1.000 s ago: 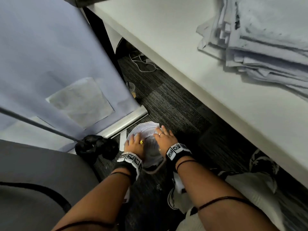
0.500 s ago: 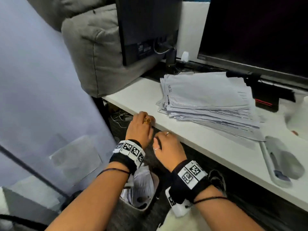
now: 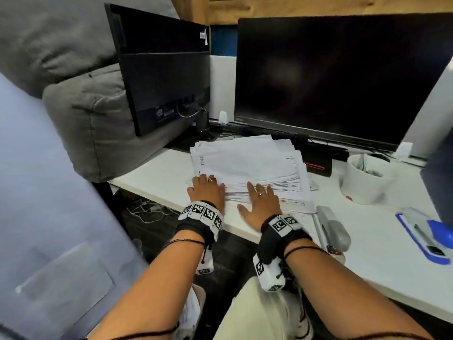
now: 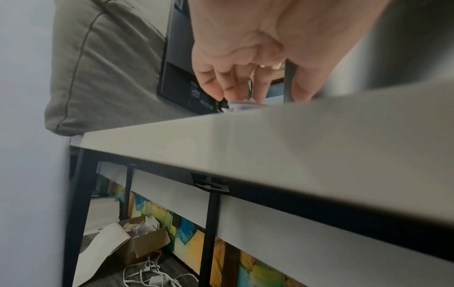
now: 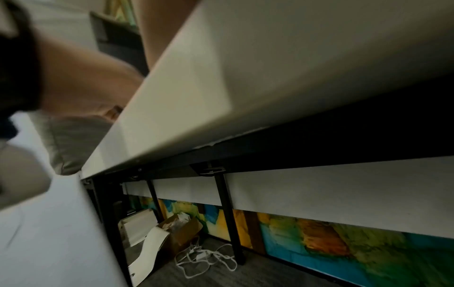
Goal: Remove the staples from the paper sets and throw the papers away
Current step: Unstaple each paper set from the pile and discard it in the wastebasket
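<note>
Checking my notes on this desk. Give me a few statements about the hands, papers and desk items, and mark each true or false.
1. Both hands, left hand and right hand, reach the near edge of the paper stack. True.
2. The right hand holds the grey stapler. False: the stapler lies untouched on the desk to its right.
3. The big monitor is dark. True.
4. The white cup lies tipped over. False: it stands upright.

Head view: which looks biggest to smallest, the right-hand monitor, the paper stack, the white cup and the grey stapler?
1. Right-hand monitor
2. Paper stack
3. White cup and grey stapler look about alike; the stapler lies nearer the camera, so unsure.
</note>
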`<state>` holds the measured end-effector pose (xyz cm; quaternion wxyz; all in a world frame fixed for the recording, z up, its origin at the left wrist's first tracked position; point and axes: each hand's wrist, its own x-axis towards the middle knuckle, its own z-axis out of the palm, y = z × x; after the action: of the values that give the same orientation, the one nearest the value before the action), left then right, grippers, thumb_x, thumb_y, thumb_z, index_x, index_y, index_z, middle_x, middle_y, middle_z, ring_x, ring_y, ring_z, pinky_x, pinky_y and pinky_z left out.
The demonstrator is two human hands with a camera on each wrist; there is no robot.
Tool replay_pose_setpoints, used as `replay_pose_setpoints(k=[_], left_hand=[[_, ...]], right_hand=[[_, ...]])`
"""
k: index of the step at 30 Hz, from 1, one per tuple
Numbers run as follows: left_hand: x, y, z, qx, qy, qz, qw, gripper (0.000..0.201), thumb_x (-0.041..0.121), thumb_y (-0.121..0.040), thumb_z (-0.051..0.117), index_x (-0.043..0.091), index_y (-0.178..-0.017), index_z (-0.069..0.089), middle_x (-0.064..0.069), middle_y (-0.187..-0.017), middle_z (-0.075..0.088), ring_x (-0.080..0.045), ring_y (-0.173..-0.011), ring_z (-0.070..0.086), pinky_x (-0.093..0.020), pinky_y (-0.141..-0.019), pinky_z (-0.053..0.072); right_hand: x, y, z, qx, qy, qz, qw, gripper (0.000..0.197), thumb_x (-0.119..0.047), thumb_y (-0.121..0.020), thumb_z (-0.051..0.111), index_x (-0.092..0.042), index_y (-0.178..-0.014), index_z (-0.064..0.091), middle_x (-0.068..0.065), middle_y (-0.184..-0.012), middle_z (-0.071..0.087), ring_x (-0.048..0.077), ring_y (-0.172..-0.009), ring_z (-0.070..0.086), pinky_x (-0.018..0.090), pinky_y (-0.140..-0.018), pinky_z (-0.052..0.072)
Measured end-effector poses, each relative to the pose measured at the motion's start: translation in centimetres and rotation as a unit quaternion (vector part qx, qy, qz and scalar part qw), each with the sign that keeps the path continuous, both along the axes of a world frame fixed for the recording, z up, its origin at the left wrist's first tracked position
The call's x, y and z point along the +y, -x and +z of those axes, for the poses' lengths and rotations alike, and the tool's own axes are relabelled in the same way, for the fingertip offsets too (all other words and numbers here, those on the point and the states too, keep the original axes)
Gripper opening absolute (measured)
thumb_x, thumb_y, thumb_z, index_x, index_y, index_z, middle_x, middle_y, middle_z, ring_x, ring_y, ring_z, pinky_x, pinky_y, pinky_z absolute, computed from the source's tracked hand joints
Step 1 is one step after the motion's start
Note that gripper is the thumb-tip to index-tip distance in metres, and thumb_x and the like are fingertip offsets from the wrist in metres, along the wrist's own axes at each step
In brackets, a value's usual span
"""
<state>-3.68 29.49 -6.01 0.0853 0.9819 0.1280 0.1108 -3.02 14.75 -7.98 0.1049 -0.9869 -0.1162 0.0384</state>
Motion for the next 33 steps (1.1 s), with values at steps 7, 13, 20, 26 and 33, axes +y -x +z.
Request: replay_pose_setpoints(k=[7, 13, 20, 26, 33], left_hand=[[1.3, -2.5, 1.6, 0.091, -0.105, -0.058, 0.989, 0.059, 0.059, -0.083, 0.052, 0.020, -0.128, 0.049, -0.010, -0.139, 0.034, -0.031, -0.127, 0.031, -0.041, -0.102, 0.032], [1.0, -2.3, 2.5, 0.122, -0.151, -0.157, 0.968, 0.036, 0.034, -0.098, 0.040, 0.006, -0.116, 0.054, -0.012, -0.118, 0.059, -0.028, -0.107, 0.056, -0.035, -0.089, 0.043], [2.4, 0.5, 3.4, 0.094, -0.222, -0.202, 0.949, 0.037, 0.001, -0.093, 0.039, 0.010, -0.129, 0.045, -0.010, -0.125, 0.051, -0.028, -0.117, 0.047, -0.036, -0.091, 0.046], [4.3, 1.6, 3.4, 0.005, -0.127, -0.175, 0.976, 0.030, 0.008, -0.092, 0.050, 0.017, -0.120, 0.058, -0.006, -0.122, 0.056, -0.023, -0.111, 0.054, -0.030, -0.090, 0.044], [4.9, 3.5, 4.1, -0.053, 0.215, -0.127, 0.967, 0.087, 0.054, -0.071, 0.071, 0.007, -0.137, 0.042, -0.010, -0.140, 0.040, -0.025, -0.128, 0.040, -0.031, -0.108, 0.031]], right_hand=[[0.2, 0.2, -0.5, -0.078, -0.005, -0.029, 0.997, 0.071, -0.058, -0.089, 0.038, -0.021, -0.147, 0.021, 0.004, -0.157, 0.012, 0.027, -0.144, 0.006, 0.050, -0.115, 0.006], [0.1, -0.1, -1.1, -0.085, -0.064, -0.027, 0.994, 0.065, -0.055, -0.090, 0.039, -0.017, -0.142, 0.028, 0.003, -0.154, 0.022, 0.025, -0.144, 0.007, 0.054, -0.115, 0.001], [-0.3, 0.9, -0.2, -0.150, -0.091, -0.047, 0.983, 0.058, -0.061, -0.085, 0.029, -0.029, -0.128, 0.051, 0.000, -0.128, 0.048, 0.022, -0.122, 0.037, 0.044, -0.104, 0.023], [-0.2, 1.2, -0.3, -0.169, -0.132, 0.045, 0.976, 0.024, -0.016, -0.092, 0.049, -0.008, -0.113, 0.057, 0.012, -0.120, 0.058, 0.029, -0.116, 0.051, 0.032, -0.091, 0.039], [0.1, 2.4, -0.5, -0.224, -0.101, 0.090, 0.965, 0.076, 0.010, -0.031, 0.086, -0.012, -0.102, 0.073, 0.009, -0.084, 0.074, 0.018, -0.049, 0.066, 0.021, -0.033, 0.044]])
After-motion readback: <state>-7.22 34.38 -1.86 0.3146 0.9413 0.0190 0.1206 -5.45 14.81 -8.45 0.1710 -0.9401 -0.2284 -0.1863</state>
